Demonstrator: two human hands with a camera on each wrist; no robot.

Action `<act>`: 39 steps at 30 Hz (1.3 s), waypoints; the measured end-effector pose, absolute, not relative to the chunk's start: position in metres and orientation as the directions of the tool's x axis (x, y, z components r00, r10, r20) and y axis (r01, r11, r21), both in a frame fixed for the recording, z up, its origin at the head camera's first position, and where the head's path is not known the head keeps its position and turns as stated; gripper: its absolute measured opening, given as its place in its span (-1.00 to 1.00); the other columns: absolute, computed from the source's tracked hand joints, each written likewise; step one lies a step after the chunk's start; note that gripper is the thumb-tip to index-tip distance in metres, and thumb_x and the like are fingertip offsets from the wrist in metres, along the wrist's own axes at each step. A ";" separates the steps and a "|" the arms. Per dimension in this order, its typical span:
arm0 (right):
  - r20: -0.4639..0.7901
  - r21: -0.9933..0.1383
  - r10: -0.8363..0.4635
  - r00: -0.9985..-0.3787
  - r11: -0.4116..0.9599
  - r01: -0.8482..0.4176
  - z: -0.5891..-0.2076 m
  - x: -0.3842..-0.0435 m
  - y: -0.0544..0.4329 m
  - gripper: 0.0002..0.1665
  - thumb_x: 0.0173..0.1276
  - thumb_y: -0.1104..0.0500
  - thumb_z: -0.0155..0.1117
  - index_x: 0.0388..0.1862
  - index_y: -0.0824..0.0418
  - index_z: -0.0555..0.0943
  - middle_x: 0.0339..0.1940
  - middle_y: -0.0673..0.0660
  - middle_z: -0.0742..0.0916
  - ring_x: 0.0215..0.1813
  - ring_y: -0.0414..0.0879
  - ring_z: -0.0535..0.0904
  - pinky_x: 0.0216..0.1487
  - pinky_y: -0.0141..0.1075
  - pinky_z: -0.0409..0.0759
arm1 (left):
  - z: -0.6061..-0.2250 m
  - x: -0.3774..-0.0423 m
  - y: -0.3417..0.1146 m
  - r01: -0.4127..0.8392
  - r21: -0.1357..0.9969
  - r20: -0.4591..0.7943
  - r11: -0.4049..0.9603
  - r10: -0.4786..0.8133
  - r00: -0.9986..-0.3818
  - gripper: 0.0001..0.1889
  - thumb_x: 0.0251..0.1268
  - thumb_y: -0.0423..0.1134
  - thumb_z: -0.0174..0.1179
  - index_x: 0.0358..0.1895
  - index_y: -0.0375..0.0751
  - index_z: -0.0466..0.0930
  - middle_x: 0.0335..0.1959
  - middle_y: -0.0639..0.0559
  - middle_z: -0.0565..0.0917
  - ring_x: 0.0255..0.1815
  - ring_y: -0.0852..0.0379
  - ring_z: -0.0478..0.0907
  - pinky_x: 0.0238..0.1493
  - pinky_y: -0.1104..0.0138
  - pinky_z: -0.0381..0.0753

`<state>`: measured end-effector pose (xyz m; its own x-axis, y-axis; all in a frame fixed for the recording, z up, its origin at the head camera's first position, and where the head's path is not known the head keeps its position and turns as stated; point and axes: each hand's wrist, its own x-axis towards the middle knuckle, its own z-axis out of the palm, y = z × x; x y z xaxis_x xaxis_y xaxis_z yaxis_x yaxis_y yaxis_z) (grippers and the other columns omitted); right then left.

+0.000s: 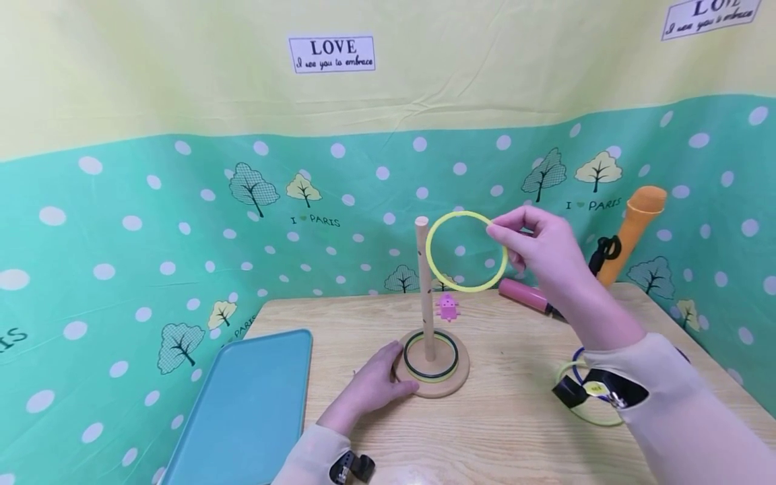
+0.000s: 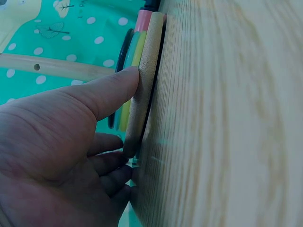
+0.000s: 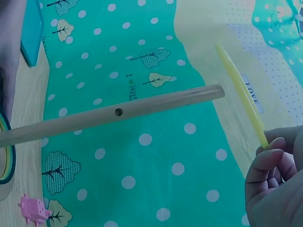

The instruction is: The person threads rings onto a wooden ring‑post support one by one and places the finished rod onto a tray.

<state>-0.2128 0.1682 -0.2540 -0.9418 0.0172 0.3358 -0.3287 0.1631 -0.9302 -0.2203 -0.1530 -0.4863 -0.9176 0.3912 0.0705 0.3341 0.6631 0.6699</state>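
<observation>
Looking light, stiff and probably smooth, the yellow ring is hanging just right of the wooden post, near its top, its thin rim offering fingertip holds. The right hand is pinching its upper right rim; the left hand is holding the round base by its left edge.

Facing forward and down over the surface in head view, close and tipped sideways in both wrist views, sharing the post.
</observation>
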 end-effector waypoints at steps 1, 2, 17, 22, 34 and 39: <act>0.340 -0.930 0.020 -0.940 0.155 -0.333 -0.254 -0.214 0.166 -0.67 0.58 -0.01 0.51 0.09 0.21 0.75 -0.09 0.06 0.67 -0.44 -0.11 0.46 -0.46 -0.35 0.54 | -0.487 -0.220 -0.153 0.334 0.670 0.070 0.663 0.392 -0.917 -0.04 0.43 0.01 0.55 0.67 -0.47 0.29 0.68 -0.46 0.28 0.70 -0.39 0.24 0.69 -0.22 0.25; 0.345 -0.930 0.022 -0.938 0.146 -0.338 -0.253 -0.215 0.165 -0.67 0.58 0.00 0.51 0.08 0.21 0.76 -0.10 0.06 0.67 -0.45 -0.11 0.46 -0.46 -0.36 0.54 | -0.487 -0.220 -0.153 0.335 0.669 0.070 0.664 0.392 -0.917 -0.04 0.43 0.01 0.55 0.67 -0.47 0.28 0.68 -0.46 0.28 0.70 -0.39 0.24 0.69 -0.22 0.25; 0.374 -0.925 0.029 -0.927 0.076 -0.371 -0.253 -0.230 0.142 -0.68 0.58 0.05 0.51 0.09 0.25 0.74 -0.21 0.08 0.64 -0.45 -0.14 0.48 -0.44 -0.42 0.57 | -0.483 -0.217 -0.151 0.327 0.674 0.067 0.663 0.386 -0.920 -0.06 0.44 -0.05 0.55 0.67 -0.48 0.28 0.68 -0.46 0.29 0.70 -0.40 0.24 0.68 -0.23 0.25; 0.363 -0.931 0.041 -0.931 0.053 -0.361 -0.257 -0.235 0.136 -0.68 0.58 0.04 0.51 0.09 0.24 0.73 -0.24 0.08 0.65 -0.45 -0.14 0.48 -0.45 -0.41 0.56 | -0.483 -0.218 -0.152 0.329 0.675 0.068 0.660 0.389 -0.919 -0.06 0.44 -0.04 0.55 0.67 -0.46 0.29 0.68 -0.46 0.28 0.70 -0.40 0.24 0.69 -0.22 0.24; 0.338 -0.941 0.054 -0.939 0.016 -0.338 -0.271 -0.248 0.124 -0.73 0.58 0.09 0.52 0.04 0.25 0.74 -0.33 0.03 0.65 -0.46 -0.17 0.48 -0.46 -0.43 0.54 | -0.485 -0.221 -0.152 0.331 0.674 0.066 0.661 0.392 -0.917 -0.05 0.44 -0.02 0.54 0.68 -0.45 0.28 0.69 -0.46 0.28 0.70 -0.39 0.24 0.69 -0.21 0.24; 0.322 -0.947 0.051 -0.945 0.005 -0.322 -0.277 -0.250 0.121 -0.73 0.58 0.11 0.51 0.04 0.27 0.72 -0.35 0.00 0.65 -0.46 -0.18 0.48 -0.44 -0.43 0.54 | -0.486 -0.221 -0.152 0.335 0.671 0.068 0.662 0.396 -0.916 -0.04 0.43 -0.01 0.55 0.67 -0.46 0.28 0.68 -0.46 0.28 0.70 -0.39 0.24 0.69 -0.21 0.25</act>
<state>-0.2503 0.1210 -0.2766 -0.9454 0.0514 0.3219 -0.3221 0.0052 -0.9467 -0.2212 -0.1524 -0.4858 -0.9158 0.3959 0.0675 0.3354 0.6616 0.6707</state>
